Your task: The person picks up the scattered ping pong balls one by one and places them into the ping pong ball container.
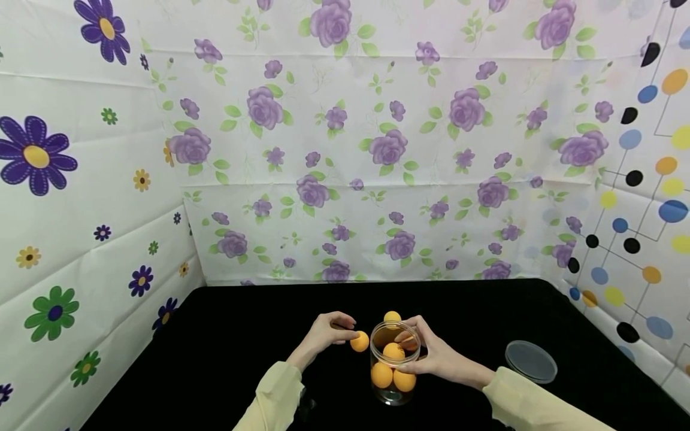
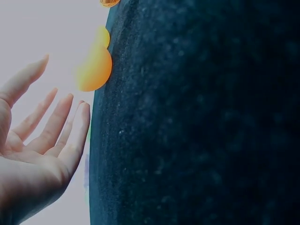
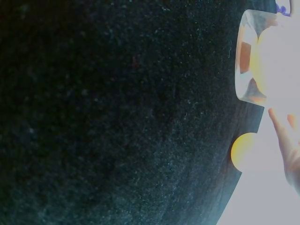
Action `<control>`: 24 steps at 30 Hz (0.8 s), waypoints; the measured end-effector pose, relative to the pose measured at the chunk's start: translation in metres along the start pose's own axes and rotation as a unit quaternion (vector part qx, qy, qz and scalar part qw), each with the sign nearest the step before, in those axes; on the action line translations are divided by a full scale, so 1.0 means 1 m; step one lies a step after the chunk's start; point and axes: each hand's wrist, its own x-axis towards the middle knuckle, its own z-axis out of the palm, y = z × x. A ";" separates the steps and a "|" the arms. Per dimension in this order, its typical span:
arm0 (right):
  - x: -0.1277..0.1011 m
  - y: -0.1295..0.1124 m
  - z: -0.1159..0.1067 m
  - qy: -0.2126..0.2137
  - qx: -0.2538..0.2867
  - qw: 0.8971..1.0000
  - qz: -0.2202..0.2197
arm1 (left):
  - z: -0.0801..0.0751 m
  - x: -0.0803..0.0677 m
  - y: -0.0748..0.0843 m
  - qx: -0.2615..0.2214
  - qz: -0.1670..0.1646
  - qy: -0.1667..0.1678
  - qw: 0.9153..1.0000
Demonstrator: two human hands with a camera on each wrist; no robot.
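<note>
A clear jar (image 1: pixel 389 396) stands upright on the black table with orange table tennis balls (image 1: pixel 381 375) inside. My right hand (image 1: pixel 439 357) grips it round the rim from the right; that hand (image 3: pixel 291 161) shows only at the edge of the right wrist view. Left of the jar lies another orange ball (image 1: pixel 359 342), with the fingertips of my left hand (image 1: pixel 325 334) right at it. In the left wrist view my left hand (image 2: pixel 44 150) has its fingers spread, and the ball (image 2: pixel 97 70) appears beyond their tips. One more ball (image 1: pixel 392 316) is behind the jar.
A round, see-through lid (image 1: pixel 530 361) lies on the black table (image 1: pixel 259 335) at the right, beyond my right forearm. Patterned sheets (image 1: pixel 345 149) hang at the back and along both sides of the table.
</note>
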 end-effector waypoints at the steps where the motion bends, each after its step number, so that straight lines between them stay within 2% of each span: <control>1: 0.000 0.000 0.000 0.000 0.001 1.000 0.001 | 0.001 0.000 0.000 0.001 0.001 0.000 1.000; 16: -0.001 -0.001 -0.001 0.000 -0.004 1.000 0.003 | 0.005 0.000 -0.002 0.005 -0.011 -0.004 1.000; 24: -0.004 -0.027 0.002 -0.009 0.010 1.000 0.005 | 0.007 0.000 -0.001 0.004 -0.019 -0.009 1.000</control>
